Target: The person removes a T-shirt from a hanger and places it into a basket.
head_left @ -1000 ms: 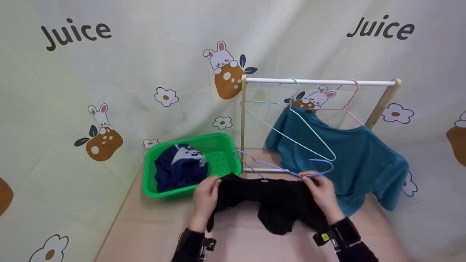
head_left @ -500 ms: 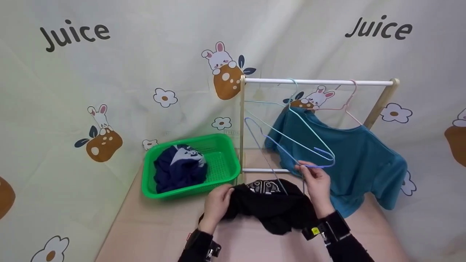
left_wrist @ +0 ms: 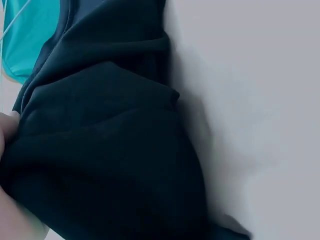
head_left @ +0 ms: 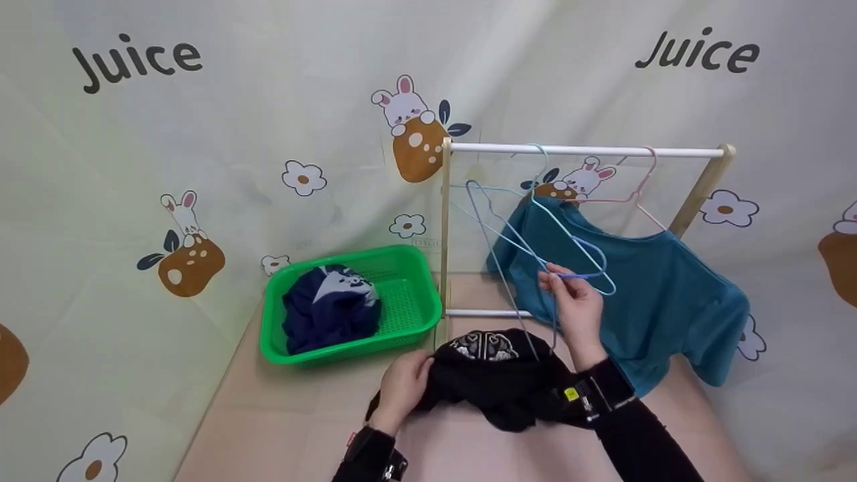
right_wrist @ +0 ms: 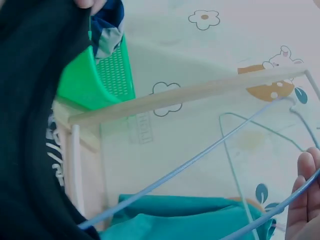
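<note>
A black garment (head_left: 489,388) with a white-patterned part inside its opening hangs bunched just over the table. My left hand (head_left: 406,385) grips its left edge between thumb and fingers. In the left wrist view the dark cloth (left_wrist: 110,140) fills most of the picture. My right hand (head_left: 577,311) pinches a blue-purple clothes hanger (right_wrist: 161,183) near its hook. The hanger is tilted, one end raised toward the rack and the other dipping into the garment's opening. That lower end is hidden by the cloth.
Behind stands a rack with a white rod (head_left: 602,151). On it hang a pale green hanger (head_left: 574,235) and a teal shirt (head_left: 636,288) on a pink hanger (head_left: 648,175). Left of the rack, a green basket (head_left: 428,323) holds a navy garment (head_left: 325,314).
My right hand has raised the hanger and tipped it steeply, its lower end now in the garment's opening. My right hand has let go of the cloth. My left hand moved right and down.
</note>
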A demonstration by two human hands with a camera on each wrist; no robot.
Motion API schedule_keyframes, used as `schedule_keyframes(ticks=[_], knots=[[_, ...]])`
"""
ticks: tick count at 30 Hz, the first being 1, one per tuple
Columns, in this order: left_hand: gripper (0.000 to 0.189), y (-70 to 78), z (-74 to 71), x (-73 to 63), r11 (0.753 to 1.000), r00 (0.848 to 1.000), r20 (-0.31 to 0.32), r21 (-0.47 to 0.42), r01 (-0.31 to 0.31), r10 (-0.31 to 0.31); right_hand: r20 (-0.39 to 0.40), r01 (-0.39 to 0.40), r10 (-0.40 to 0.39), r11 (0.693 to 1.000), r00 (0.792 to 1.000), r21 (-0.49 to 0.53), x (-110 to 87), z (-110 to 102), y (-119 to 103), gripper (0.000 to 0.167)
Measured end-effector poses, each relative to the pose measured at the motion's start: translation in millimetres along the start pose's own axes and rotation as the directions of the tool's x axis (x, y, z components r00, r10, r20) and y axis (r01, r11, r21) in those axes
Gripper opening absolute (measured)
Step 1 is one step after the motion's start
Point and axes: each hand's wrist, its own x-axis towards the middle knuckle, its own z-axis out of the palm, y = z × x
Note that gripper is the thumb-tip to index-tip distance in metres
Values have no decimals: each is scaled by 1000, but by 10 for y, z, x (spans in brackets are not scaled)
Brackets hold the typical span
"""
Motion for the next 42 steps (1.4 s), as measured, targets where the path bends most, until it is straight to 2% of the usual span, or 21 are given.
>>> schedule_keyframes(ticks=[5,12,15,22,28,31,35,38,42], knots=[[6,0,13,-50,1000,1000,15,7,-4,4,54,-16,17,1000,998,-22,187,135,-95,26],[5,11,28,-77,998,998,-5,18,-55,55,131,-13,15,1000,991,-15,404,341,-214,28],[5,17,37,-76,998,998,-8,11,-56,56,158,-40,44,999,986,-32,479,416,-252,28],[10,21,46,-69,999,998,23,1,-52,52,194,-127,124,992,973,4,636,558,-354,29],[6,34,38,-76,995,995,6,17,-96,96,214,-165,163,986,963,-9,721,638,-397,30],[4,45,41,-70,993,993,-3,13,-118,118,225,-186,176,982,958,26,732,661,-389,31],[5,55,45,-67,991,990,19,8,-137,136,228,-213,190,974,955,81,737,681,-369,31],[5,46,52,-76,991,990,32,6,-134,134,236,-195,180,980,955,41,746,696,-380,30],[4,30,53,-89,992,992,36,15,-123,123,254,-142,163,985,953,-98,805,698,-463,29]])
